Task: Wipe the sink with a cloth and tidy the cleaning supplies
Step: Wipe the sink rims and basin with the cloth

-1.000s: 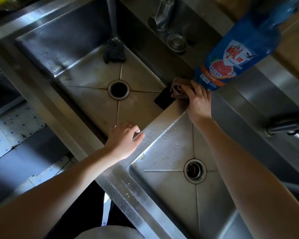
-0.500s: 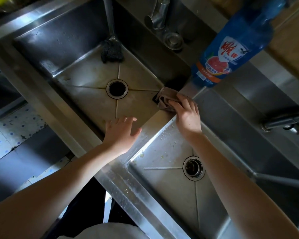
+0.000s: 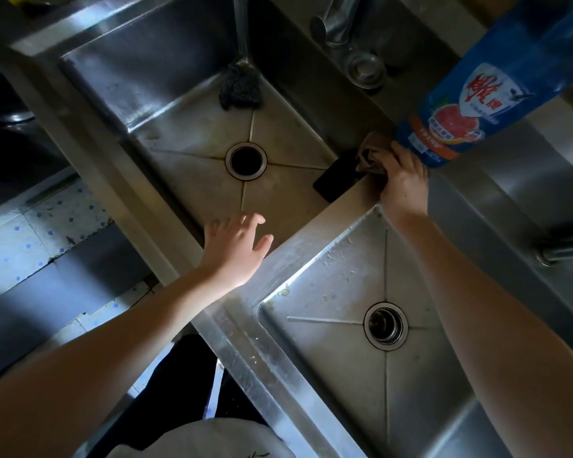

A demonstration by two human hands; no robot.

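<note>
Now, at centre-left the left hand (image 3: 235,249) spreads open fingers by the divider of the sink (image 3: 325,226); at upper right the right hand (image 3: 404,183) grips the bunched cloth (image 3: 371,153) on that divider's far end. Best to press firmly and wipe clear of the blue bottle (image 3: 497,94).

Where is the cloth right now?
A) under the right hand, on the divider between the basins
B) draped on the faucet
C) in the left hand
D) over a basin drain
A: the right hand holds the cloth on the divider; the left hand is empty.
</note>
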